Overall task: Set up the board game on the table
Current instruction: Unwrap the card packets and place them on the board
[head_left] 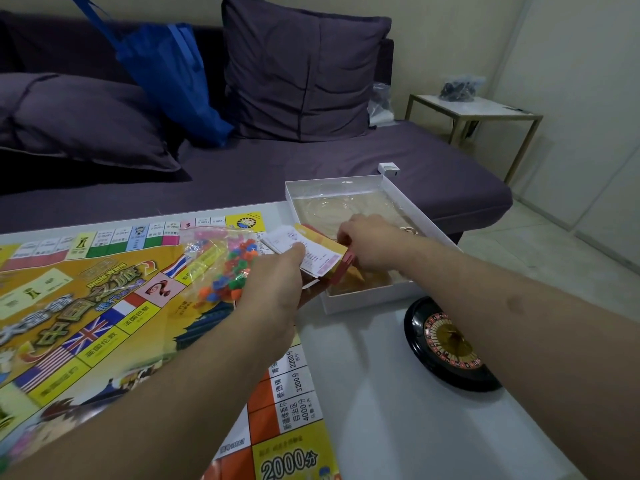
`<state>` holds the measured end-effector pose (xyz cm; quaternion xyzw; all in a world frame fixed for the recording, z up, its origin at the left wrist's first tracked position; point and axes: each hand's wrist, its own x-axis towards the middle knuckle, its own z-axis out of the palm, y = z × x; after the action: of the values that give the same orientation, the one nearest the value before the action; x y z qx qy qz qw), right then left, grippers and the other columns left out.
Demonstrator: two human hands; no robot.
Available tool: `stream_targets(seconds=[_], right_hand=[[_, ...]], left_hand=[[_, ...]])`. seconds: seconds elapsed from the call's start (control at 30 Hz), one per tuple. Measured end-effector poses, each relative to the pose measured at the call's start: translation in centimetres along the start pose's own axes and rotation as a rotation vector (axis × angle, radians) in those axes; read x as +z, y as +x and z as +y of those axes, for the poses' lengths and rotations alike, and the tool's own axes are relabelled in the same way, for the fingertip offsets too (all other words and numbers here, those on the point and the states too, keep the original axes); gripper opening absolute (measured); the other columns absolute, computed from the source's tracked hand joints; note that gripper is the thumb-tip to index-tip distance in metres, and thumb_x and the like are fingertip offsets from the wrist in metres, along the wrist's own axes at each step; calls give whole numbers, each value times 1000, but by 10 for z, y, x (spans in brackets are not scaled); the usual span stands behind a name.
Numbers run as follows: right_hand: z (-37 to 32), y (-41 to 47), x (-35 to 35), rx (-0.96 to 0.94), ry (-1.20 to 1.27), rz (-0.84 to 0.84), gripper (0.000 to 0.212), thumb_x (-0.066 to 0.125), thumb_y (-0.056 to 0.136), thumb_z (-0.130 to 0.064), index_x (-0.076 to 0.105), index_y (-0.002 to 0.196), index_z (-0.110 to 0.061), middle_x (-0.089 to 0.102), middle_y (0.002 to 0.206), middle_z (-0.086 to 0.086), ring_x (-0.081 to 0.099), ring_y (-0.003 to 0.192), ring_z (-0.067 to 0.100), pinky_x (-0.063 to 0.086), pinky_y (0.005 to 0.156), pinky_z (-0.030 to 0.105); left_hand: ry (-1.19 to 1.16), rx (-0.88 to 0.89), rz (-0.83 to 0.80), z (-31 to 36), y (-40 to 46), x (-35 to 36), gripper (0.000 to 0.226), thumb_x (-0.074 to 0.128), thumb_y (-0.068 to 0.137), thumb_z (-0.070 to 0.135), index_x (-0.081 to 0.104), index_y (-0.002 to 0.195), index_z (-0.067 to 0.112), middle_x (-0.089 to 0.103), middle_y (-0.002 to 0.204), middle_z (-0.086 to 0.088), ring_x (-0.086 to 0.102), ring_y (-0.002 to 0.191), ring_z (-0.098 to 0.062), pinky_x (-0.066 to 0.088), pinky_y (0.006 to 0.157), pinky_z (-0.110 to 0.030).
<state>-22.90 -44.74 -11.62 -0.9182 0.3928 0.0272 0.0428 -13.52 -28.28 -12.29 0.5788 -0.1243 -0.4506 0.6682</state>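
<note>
board (104, 323): it lies unfolded on the left of the bench (381, 393), its right edge close to the box; a sweep of either forearm could drag it askew.
bag of pieces (221, 261): a clear bag of small coloured pieces rests on the board just left of the left hand; a careless knock would probably push it along the board.
left hand (273, 289): fingers are curled on the near end of the card stack, thumb on top; a loose pinch could let the pile fan out and slide.
card stack (311, 254): mixed white, yellow and red cards, held over the box's left wall; tilting risks spilling them.
right hand (370, 244): fingers are closed on the stack's far end, inside the box.
box (391, 188): open; snagging a wall could shift it.
roulette wheel (450, 344): sits near the right forearm, open to a nudge.
</note>
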Motion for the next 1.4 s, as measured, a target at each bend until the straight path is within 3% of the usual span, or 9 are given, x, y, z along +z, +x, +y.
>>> stream_targets(seconds=[0.23, 0.4, 0.47, 0.6, 0.73, 0.87, 1.17, 1.3, 1.4], right_hand=[[-1, -1, -10, -5, 37, -69, 33, 68, 89, -51, 61, 110, -26, 50, 121, 1, 43, 112, 24, 48, 100, 49], [-3, -4, -13, -6, 66, -93, 36, 71, 87, -51, 53, 105, -25, 56, 114, 2, 50, 101, 24, 49, 88, 43], [-3, -7, -12, -18, 105, -77, 37, 73, 88, -46, 53, 108, -22, 61, 106, 0, 54, 92, 22, 44, 78, 38], [-2, -7, -7, -85, 50, -33, 40, 73, 90, -32, 56, 126, -26, 64, 110, -4, 61, 101, 23, 46, 86, 38], [1, -6, -9, -105, 37, 12, 20, 76, 89, -23, 58, 97, -28, 61, 90, -8, 60, 86, 19, 42, 65, 31], [1, -11, -12, -95, 34, 55, 28, 77, 87, -27, 55, 71, -25, 61, 72, -8, 57, 69, 15, 36, 55, 27], [1, -20, -18, -37, 235, 155, 25, 77, 86, -25, 60, 67, -24, 64, 69, -5, 60, 68, 15, 37, 54, 27], [-6, -29, -23, -82, 588, 69, 8, 76, 92, -19, 74, 87, -24, 76, 76, -2, 72, 69, 13, 55, 61, 30], [-21, -40, -26, -106, 824, 34, 18, 70, 96, -8, 76, 103, -24, 79, 86, 3, 78, 80, 19, 64, 67, 35]], left_hand=[[48, 20, 26, -3, 6, 0, 13, 58, 106, 22, 65, 96, 19, 79, 97, -8, 77, 90, -24, 62, 93, -51], [47, 30, 21, -3, 4, 0, 10, 58, 106, 22, 66, 102, 17, 80, 99, -8, 77, 92, -25, 62, 93, -52], [44, 29, 21, -3, 3, -1, 13, 58, 106, 21, 65, 96, 17, 80, 96, -8, 77, 90, -24, 62, 93, -52], [35, 25, 18, -3, 3, 0, 10, 58, 107, 20, 65, 103, 16, 80, 100, -9, 77, 92, -23, 63, 90, -49], [31, 20, 25, -3, 3, -1, 9, 58, 106, 21, 65, 107, 16, 80, 100, -8, 78, 92, -23, 64, 89, -48], [6, 2, 29, -2, 2, -1, 16, 59, 106, 20, 65, 119, 12, 81, 94, -7, 79, 86, -20, 66, 82, -44], [-90, -19, 27, 1, -3, -1, 12, 58, 106, 16, 65, 115, 12, 80, 85, -7, 79, 77, -19, 66, 63, -38], [-208, -3, -4, 6, -13, -4, 14, 58, 106, 16, 66, 115, 10, 78, 100, -11, 76, 98, -31, 64, 85, -46], [-287, 19, -17, 13, -22, -11, 23, 58, 105, 18, 66, 123, 6, 75, 116, -18, 74, 107, -36, 58, 100, -53]])
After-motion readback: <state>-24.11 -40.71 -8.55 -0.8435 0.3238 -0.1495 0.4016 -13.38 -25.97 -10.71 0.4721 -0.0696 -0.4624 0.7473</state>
